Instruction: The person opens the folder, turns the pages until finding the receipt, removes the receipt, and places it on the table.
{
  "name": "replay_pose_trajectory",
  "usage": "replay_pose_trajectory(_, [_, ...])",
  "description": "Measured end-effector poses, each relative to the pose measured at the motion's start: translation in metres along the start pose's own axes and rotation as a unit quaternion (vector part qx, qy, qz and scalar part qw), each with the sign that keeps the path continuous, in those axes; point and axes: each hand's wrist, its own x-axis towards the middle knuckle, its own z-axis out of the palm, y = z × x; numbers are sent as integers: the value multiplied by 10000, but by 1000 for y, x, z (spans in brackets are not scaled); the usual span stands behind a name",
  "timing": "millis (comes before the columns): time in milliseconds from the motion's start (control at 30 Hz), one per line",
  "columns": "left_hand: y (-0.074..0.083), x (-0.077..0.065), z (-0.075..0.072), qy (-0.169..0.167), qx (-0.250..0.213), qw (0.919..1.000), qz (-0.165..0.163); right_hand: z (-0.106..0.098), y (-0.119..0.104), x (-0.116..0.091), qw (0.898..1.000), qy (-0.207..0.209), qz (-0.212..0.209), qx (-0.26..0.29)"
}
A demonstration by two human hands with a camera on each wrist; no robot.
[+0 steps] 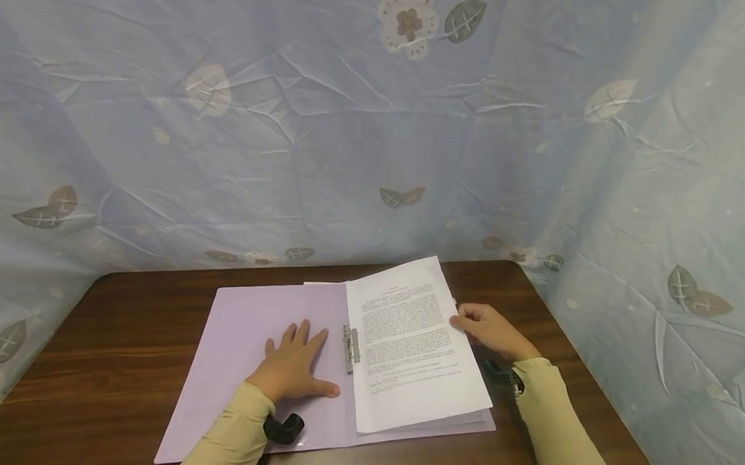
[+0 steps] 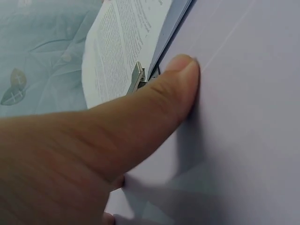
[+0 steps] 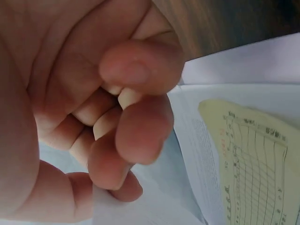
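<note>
A light purple folder [image 1: 239, 328] lies spread on the table, a metal clip [image 1: 351, 349] along its spine. My left hand [image 1: 293, 364] rests on the left cover with its fingers spread; in the left wrist view its thumb [image 2: 159, 96] presses the cover near the clip. Between thumb and fingers, my right hand [image 1: 494, 331] pinches the right edge of a printed sheet [image 1: 408, 342], which is lifted off the pages below. Under it, the right wrist view reveals a yellowish paper slip [image 3: 253, 154] with a ruled table, lying on white pages.
The dark brown wooden table [image 1: 103, 362] extends on both sides of the folder. A pale blue curtain [image 1: 319, 145] with leaf and flower prints hangs behind it and along the sides. Black bands [image 1: 284, 428] sit on both wrists.
</note>
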Motion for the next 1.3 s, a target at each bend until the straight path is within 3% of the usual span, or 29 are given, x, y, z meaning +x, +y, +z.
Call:
replay_pose_trajectory(167, [-2, 0, 0, 79, 15, 9999, 83, -1, 5, 1, 9999, 105, 96, -28])
replay_pose_trajectory(467, [-21, -1, -18, 146, -49, 9990, 410, -11, 7, -2, 9988, 460, 181, 0])
replay_pose_trajectory(600, [-30, 0, -23, 183, 24, 9995, 270, -15, 10, -3, 9975, 632, 302, -18])
replay_pose_trajectory(767, [-40, -2, -31, 323, 150, 9993, -123, -19, 12, -3, 9957, 849, 359, 127])
replay_pose_trajectory(967, [-48, -4, -37, 320, -21, 9976, -612, -23, 12, -5, 9924, 1095, 513, 228])
replay_pose_trajectory(1133, [-49, -2, -35, 338, -95, 9976, -596, -28, 14, -6, 9896, 1252, 707, 100])
replay_pose_trajectory(1300, [-49, 2, -32, 419, -80, 9975, -557, -33, 15, -7, 9898, 1272, 632, 97])
